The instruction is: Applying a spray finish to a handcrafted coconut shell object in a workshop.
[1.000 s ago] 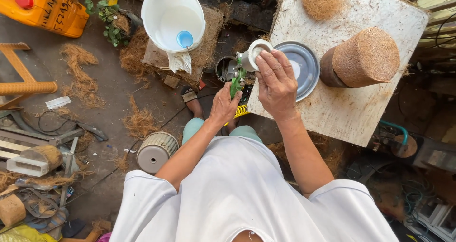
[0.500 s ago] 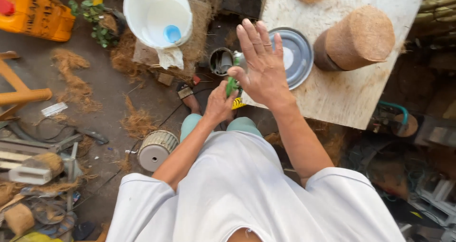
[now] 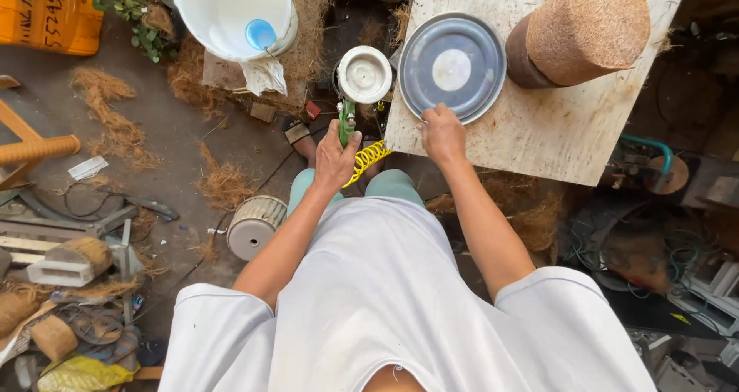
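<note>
Overhead view of a person at a wooden table. The left hand is wrapped around the green handle of a spray gun, fingers closed on it; the gun's round white cup sits above the handle, at 12 o'clock from the hand. A yellow coiled air hose runs from the base of the handle, at 3 o'clock from the left hand. The right hand rests at the near edge of the table, fingers curled onto the rim of a round metal plate, which lies flat at 12 o'clock from it. At 2 o'clock from the plate, a coir-fibre pot lies on the table. On the floor at 11 o'clock from the spray gun stands a white bucket holding a blue cup.
</note>
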